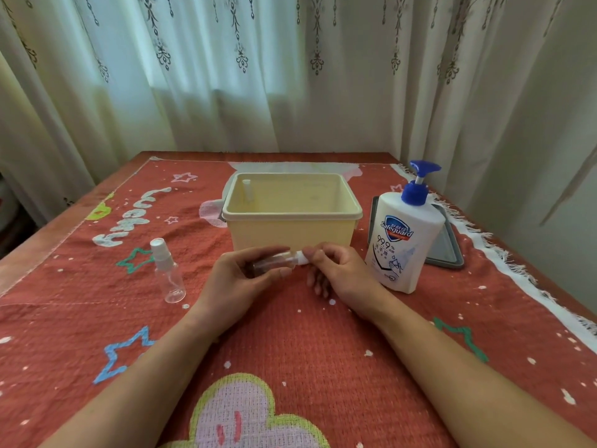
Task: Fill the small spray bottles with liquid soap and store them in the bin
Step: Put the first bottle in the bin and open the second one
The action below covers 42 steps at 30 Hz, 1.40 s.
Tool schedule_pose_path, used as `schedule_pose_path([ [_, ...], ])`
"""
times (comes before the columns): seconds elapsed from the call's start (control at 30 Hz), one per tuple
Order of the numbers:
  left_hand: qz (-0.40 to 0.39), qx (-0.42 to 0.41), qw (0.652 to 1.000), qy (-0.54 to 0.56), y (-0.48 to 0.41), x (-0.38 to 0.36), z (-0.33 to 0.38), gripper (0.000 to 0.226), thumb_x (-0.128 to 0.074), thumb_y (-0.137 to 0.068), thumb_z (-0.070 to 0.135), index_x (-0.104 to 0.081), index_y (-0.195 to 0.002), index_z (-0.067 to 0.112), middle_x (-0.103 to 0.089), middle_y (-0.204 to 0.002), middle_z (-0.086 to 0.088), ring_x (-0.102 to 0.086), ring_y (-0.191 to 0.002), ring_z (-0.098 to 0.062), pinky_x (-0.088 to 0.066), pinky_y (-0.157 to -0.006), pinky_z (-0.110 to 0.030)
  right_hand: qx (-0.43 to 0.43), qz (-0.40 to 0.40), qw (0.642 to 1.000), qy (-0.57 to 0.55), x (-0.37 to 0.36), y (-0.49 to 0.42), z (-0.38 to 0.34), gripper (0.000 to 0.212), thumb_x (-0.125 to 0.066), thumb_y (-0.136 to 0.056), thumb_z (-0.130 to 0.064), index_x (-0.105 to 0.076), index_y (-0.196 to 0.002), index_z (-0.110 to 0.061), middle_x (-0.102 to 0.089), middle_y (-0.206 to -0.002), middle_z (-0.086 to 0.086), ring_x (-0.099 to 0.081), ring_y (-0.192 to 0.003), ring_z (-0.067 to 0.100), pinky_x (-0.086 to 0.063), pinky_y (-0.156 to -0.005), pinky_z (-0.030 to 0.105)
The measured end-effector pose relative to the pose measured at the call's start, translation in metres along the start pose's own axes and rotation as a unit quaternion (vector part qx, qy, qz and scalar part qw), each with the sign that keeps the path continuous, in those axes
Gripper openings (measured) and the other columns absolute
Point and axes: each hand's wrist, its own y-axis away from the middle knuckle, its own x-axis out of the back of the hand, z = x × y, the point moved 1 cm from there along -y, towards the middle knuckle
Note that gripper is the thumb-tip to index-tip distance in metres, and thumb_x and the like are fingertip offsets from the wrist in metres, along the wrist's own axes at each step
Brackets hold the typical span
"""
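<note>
You are clamping your left grip (239,279) round the small spray bottle (268,262), lying sideways between both grips, while your right grip (339,273) is pinching its white cap (302,258). One stored bottle (247,189) is seemingly standing in the bin (290,234) just beyond them. A spare bottle (168,273) left of them is looking empty. Your grips are hiding the held bottle's fill.

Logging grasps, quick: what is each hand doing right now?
Left hand: holds the small spray bottle.
Right hand: pinches its white cap.
</note>
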Motion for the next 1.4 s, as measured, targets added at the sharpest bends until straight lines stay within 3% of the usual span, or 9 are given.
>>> schedule_pose_path([
  [0.2, 0.007, -0.002, 1.0, -0.003, 0.0005, 0.0, 0.0024, 0.038, -0.081, -0.074, 0.022, -0.076, -0.112, 0.018, -0.078, -0.103, 0.01, -0.072, -0.1, -0.005, -0.053, -0.089, -0.017, 0.046, -0.013, 0.999, 0.003, -0.0002, 0.0016, -0.0015, 0.018, -0.063, -0.095, -0.01, -0.061, -0.111, -0.002, -0.064, -0.072, 0.006, -0.055, -0.054, 0.019, -0.041, -0.043, 0.027],
  [0.3, 0.005, -0.004, 1.0, -0.006, 0.0005, 0.0002, 0.0025, 0.038, -0.081, -0.075, 0.021, -0.076, -0.112, 0.018, -0.078, -0.103, 0.01, -0.073, -0.1, -0.006, -0.053, -0.09, -0.018, 0.043, -0.011, 0.999, -0.001, -0.0025, 0.0015, -0.0017, 0.02, -0.061, -0.097, -0.015, -0.06, -0.114, -0.004, -0.065, -0.074, 0.006, -0.056, -0.055, 0.021, -0.04, -0.042, 0.027],
  [0.57, -0.004, 0.007, 1.0, 0.001, -0.0006, 0.0003, -0.0013, 0.039, -0.082, -0.075, 0.023, -0.075, -0.113, 0.02, -0.078, -0.104, 0.009, -0.072, -0.103, -0.007, -0.053, -0.092, -0.02, 0.015, 0.01, 1.0, 0.02, -0.0026, -0.0003, 0.0019, 0.03, -0.056, -0.1, -0.028, -0.061, -0.096, 0.002, -0.063, -0.064, 0.007, -0.055, -0.053, 0.022, -0.042, -0.046, 0.029],
  [0.8, 0.003, -0.001, 1.0, -0.005, 0.0002, 0.0002, 0.0016, 0.04, -0.081, -0.074, 0.023, -0.075, -0.113, 0.018, -0.078, -0.104, 0.01, -0.072, -0.102, -0.006, -0.053, -0.091, -0.018, 0.034, -0.006, 0.999, -0.011, 0.0011, -0.0013, 0.004, 0.017, -0.066, -0.092, -0.024, -0.064, -0.106, -0.013, -0.064, -0.072, 0.007, -0.055, -0.058, 0.03, -0.042, -0.053, 0.046],
  [1.0, 0.001, 0.008, 1.0, -0.014, 0.0002, 0.0006, 0.0018, 0.037, -0.082, -0.077, 0.019, -0.075, -0.113, 0.023, -0.078, -0.103, 0.011, -0.072, -0.103, -0.007, -0.054, -0.096, -0.024, 0.004, 0.023, 0.999, -0.024, -0.0012, -0.0031, 0.0024, 0.037, -0.052, -0.101, -0.031, -0.059, -0.099, 0.005, -0.063, -0.064, 0.007, -0.054, -0.049, 0.021, -0.041, -0.047, 0.032],
  [1.1, -0.001, 0.006, 1.0, -0.018, 0.0003, 0.0004, 0.0027, 0.037, -0.083, -0.077, 0.019, -0.076, -0.113, 0.021, -0.078, -0.103, 0.011, -0.072, -0.103, -0.006, -0.054, -0.095, -0.023, 0.014, 0.012, 1.0, -0.005, -0.0002, -0.0019, 0.0034, 0.022, -0.057, -0.1, -0.025, -0.063, -0.089, -0.006, -0.063, -0.063, 0.007, -0.053, -0.051, 0.023, -0.041, -0.05, 0.035],
  [1.2, 0.002, -0.002, 1.0, -0.024, 0.0007, 0.0012, 0.0035, 0.037, -0.083, -0.077, 0.017, -0.076, -0.113, 0.018, -0.078, -0.104, 0.011, -0.072, -0.102, -0.005, -0.054, -0.093, -0.02, 0.03, -0.012, 0.999, -0.012, 0.0032, -0.0014, 0.004, 0.005, -0.063, -0.095, -0.016, -0.064, -0.1, -0.014, -0.061, -0.064, 0.01, -0.051, -0.055, 0.029, -0.04, -0.054, 0.045],
  [1.3, 0.0, -0.008, 1.0, -0.019, 0.0012, 0.0009, 0.0045, 0.036, -0.082, -0.078, 0.014, -0.076, -0.113, 0.017, -0.078, -0.104, 0.011, -0.072, -0.102, -0.005, -0.053, -0.092, -0.018, 0.031, -0.018, 0.999, -0.018, 0.002, -0.0015, 0.0025, 0.016, -0.064, -0.092, -0.027, -0.064, -0.108, -0.021, -0.06, -0.066, 0.013, -0.052, -0.057, 0.032, -0.04, -0.054, 0.047],
  [1.4, 0.001, -0.002, 1.0, -0.019, 0.0006, 0.0011, 0.0038, 0.037, -0.082, -0.078, 0.015, -0.075, -0.114, 0.017, -0.078, -0.105, 0.011, -0.072, -0.103, -0.005, -0.053, -0.094, -0.02, 0.009, 0.01, 0.999, -0.039, -0.0002, -0.0025, 0.0018, 0.032, -0.058, -0.098, -0.035, -0.062, -0.105, -0.004, -0.064, -0.068, 0.007, -0.055, -0.053, 0.025, -0.041, -0.052, 0.038],
])
